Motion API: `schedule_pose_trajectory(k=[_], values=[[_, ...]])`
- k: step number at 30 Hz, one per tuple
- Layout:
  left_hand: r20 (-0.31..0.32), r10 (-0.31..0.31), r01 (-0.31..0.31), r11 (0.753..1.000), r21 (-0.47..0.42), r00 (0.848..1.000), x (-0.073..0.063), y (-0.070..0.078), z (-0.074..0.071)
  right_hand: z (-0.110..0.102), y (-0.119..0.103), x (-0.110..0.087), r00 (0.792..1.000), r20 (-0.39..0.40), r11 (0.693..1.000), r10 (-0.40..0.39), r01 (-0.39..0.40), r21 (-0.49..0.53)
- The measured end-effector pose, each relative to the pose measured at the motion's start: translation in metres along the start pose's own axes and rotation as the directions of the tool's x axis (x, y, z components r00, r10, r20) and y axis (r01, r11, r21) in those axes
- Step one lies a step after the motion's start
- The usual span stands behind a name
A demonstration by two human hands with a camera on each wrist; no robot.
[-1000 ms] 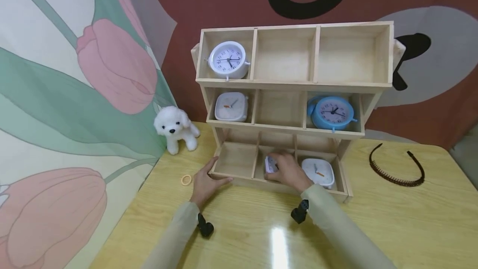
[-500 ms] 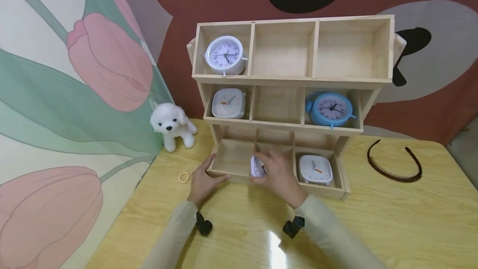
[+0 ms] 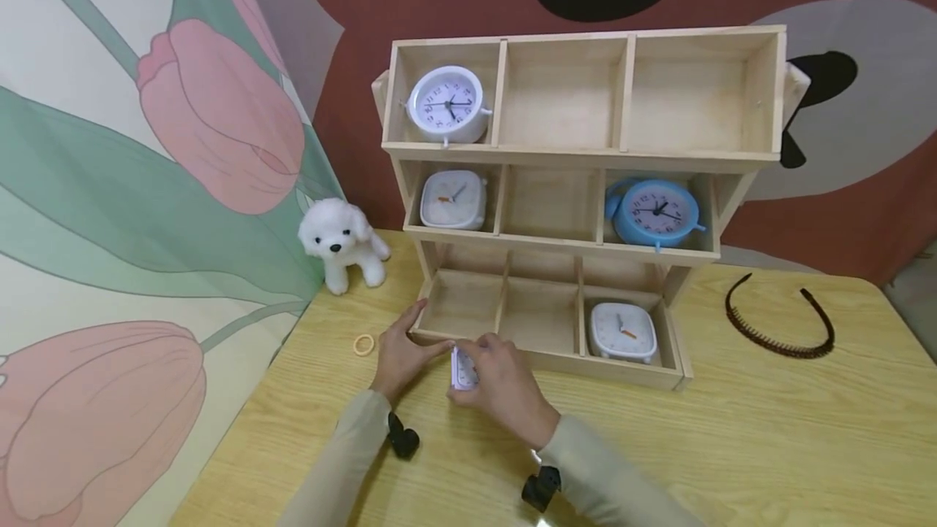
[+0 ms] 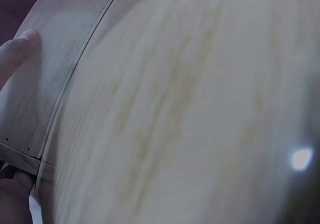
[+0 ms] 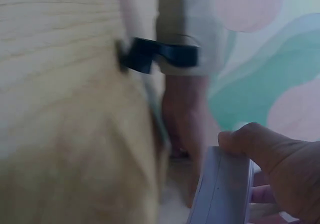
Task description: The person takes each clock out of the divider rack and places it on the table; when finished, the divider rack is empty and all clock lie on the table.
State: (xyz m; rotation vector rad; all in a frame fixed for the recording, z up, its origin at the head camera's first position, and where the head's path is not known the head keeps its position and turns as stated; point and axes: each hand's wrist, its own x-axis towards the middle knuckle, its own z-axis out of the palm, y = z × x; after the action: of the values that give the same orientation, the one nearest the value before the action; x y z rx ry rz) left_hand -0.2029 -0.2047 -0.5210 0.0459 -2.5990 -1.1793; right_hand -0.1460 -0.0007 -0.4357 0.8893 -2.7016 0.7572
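Note:
In the head view, my right hand (image 3: 505, 381) pinches a small pale lilac alarm clock (image 3: 464, 370) in front of the wooden shelf's (image 3: 615, 372) lowest tier. Part of its dial shows; my fingers cover the rest. The right wrist view has the clock's smooth side (image 5: 220, 184) between my thumb and fingers. My left hand (image 3: 398, 360) rests at the shelf's lower left corner. Its thumb (image 4: 20, 49) lies on the front board and the other fingers lie along the side, partly hidden. The right fingertips are close to the left thumb; whether they touch, I cannot tell.
Other clocks stand in the shelf: a round white clock (image 3: 448, 104), two squarish white clocks (image 3: 452, 200) (image 3: 622, 332) and a blue clock (image 3: 657, 212). A white plush dog (image 3: 340, 242) and a wooden ring (image 3: 363, 345) are left; a brown headband (image 3: 779, 348) lies right.
My right hand has lifted the lilac clock out of the lowest tier's middle compartment and carried it left and toward me. My left hand has stayed at the shelf corner.

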Motion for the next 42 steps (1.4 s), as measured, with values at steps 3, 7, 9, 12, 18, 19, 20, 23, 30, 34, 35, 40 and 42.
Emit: schedule_pose_trajectory(k=[3, 7, 9, 12, 18, 19, 20, 23, 30, 34, 35, 40, 42], values=[[0.004, -0.004, 0.004, 1.0, 0.012, 1.0, 0.0, 0.0, 0.0, 0.014, -0.003, -0.001, 0.998, 0.059, 0.998, 0.008, -0.004, -0.063], [0.003, -0.009, 0.009, 1.0, 0.01, 1.0, 0.0, 0.0, 0.0, 0.029, -0.003, 0.0, 0.989, 0.135, 0.993, 0.057, -0.043, -0.107], [0.0, -0.012, 0.012, 1.0, 0.002, 1.0, 0.0, 0.0, 0.0, 0.035, -0.002, 0.001, 0.985, 0.151, 0.99, 0.086, -0.067, -0.127], [-0.007, -0.014, 0.014, 1.0, -0.011, 1.0, 0.0, 0.001, -0.001, 0.042, -0.002, 0.004, 0.984, 0.134, 0.984, 0.119, -0.099, -0.148], [0.002, -0.012, 0.012, 1.0, -0.018, 1.0, -0.001, 0.004, 0.0, 0.05, -0.001, 0.006, 0.984, 0.069, 0.969, 0.163, -0.146, -0.202], [0.004, -0.014, 0.014, 1.0, -0.022, 1.0, -0.001, 0.005, 0.001, 0.051, 0.0, 0.006, 0.984, 0.066, 0.966, 0.168, -0.151, -0.209], [0.005, -0.017, 0.017, 1.0, -0.025, 1.0, -0.001, 0.005, 0.001, 0.052, 0.0, 0.005, 0.983, 0.064, 0.964, 0.17, -0.153, -0.217], [-0.004, -0.03, 0.03, 0.999, -0.032, 1.0, -0.002, 0.004, 0.001, 0.053, -0.001, 0.004, 0.984, 0.06, 0.965, 0.167, -0.15, -0.216], [-0.005, -0.019, 0.019, 0.999, -0.039, 1.0, -0.001, 0.002, 0.002, 0.044, -0.002, -0.002, 0.986, 0.039, 0.96, 0.163, -0.149, -0.237], [-0.02, -0.013, 0.012, 0.998, -0.056, 1.0, -0.002, 0.002, 0.0, 0.021, -0.002, -0.005, 0.988, 0.001, 0.965, 0.153, -0.149, -0.217], [-0.027, -0.011, 0.009, 0.998, -0.059, 1.0, -0.002, 0.002, 0.0, 0.014, -0.001, -0.006, 0.989, -0.012, 0.968, 0.147, -0.146, -0.206], [-0.022, 0.0, -0.001, 0.999, -0.049, 1.0, -0.003, 0.001, -0.002, -0.021, 0.017, -0.017, 0.989, -0.121, 0.97, 0.088, -0.113, -0.217], [-0.007, -0.007, 0.007, 0.999, -0.051, 1.0, -0.003, 0.001, -0.001, -0.033, 0.029, -0.023, 0.982, -0.178, 0.971, 0.063, -0.102, -0.217]])
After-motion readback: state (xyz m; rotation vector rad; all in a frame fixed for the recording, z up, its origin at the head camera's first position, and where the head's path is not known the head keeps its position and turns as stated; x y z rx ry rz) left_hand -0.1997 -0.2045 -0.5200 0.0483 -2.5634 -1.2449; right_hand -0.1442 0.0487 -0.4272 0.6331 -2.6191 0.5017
